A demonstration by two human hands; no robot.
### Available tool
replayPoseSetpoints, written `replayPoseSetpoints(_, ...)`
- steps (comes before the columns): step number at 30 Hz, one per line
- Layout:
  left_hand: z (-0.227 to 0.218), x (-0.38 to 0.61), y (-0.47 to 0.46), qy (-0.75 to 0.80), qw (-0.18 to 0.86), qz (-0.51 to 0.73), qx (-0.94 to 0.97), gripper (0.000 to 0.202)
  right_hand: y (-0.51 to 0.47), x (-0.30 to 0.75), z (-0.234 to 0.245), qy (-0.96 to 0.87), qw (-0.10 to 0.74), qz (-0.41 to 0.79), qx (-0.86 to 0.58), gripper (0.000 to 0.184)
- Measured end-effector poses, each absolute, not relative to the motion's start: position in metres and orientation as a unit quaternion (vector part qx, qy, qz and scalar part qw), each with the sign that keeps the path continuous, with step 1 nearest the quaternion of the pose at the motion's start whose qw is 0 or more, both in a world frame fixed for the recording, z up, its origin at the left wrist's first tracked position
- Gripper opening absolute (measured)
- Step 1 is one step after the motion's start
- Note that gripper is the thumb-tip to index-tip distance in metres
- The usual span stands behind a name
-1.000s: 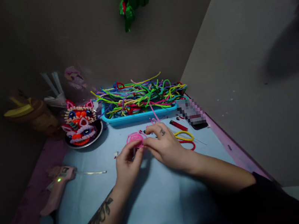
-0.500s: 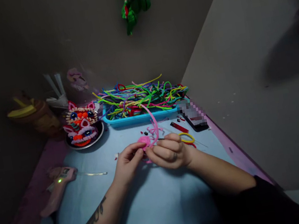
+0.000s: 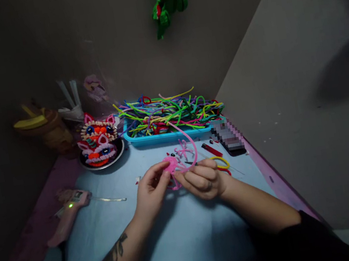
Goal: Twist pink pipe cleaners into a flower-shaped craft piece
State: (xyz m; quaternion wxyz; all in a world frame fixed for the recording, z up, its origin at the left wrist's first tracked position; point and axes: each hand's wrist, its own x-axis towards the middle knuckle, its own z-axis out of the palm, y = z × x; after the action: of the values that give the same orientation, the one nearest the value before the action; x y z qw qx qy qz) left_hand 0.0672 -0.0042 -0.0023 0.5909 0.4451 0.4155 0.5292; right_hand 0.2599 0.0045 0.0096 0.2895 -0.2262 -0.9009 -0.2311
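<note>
A bright pink coiled pipe-cleaner piece point(image 3: 171, 165) is pinched between the thumb and fingers of my left hand point(image 3: 152, 184). From it a long pink pipe cleaner point(image 3: 189, 139) arcs up and curves back down to my right hand point(image 3: 201, 180), whose fingers are closed on it beside the coil. Part of the coil is covered by my fingers. Just beyond my hands lies a small bundle of bent pink pipe cleaners point(image 3: 183, 148). Scissors with a yellow and red handle point(image 3: 222, 162) rest by my right hand, partly hidden behind it.
A blue tray point(image 3: 169, 137) heaped with colourful pipe cleaners stands at the back. To its left, a metal bowl point(image 3: 121, 153) holds lion-like fuzzy heads. A pink glue gun point(image 3: 70, 215) with a lit green light lies left. A red lighter point(image 3: 212, 149) and a phone point(image 3: 228, 137) lie right.
My right hand has drawn slightly away from the coil, and the pink strand now bows wider to the right. The whole view has shifted a little. Both hands keep their grip.
</note>
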Motion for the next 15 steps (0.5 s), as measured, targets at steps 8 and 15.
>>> replayPoseSetpoints(8, -0.004, 0.066, -0.002, 0.402, 0.676, 0.474, 0.396, 0.042, 0.004, 0.259, 0.013, -0.936, 0.236, -0.008, -0.261, 0.031)
replayPoseSetpoints(15, -0.016, 0.065, 0.001, 0.392, 0.669, 0.514, 0.366, 0.033, 0.004, 0.259, 0.018, -0.920, 0.268, -0.160, -0.238, 0.025)
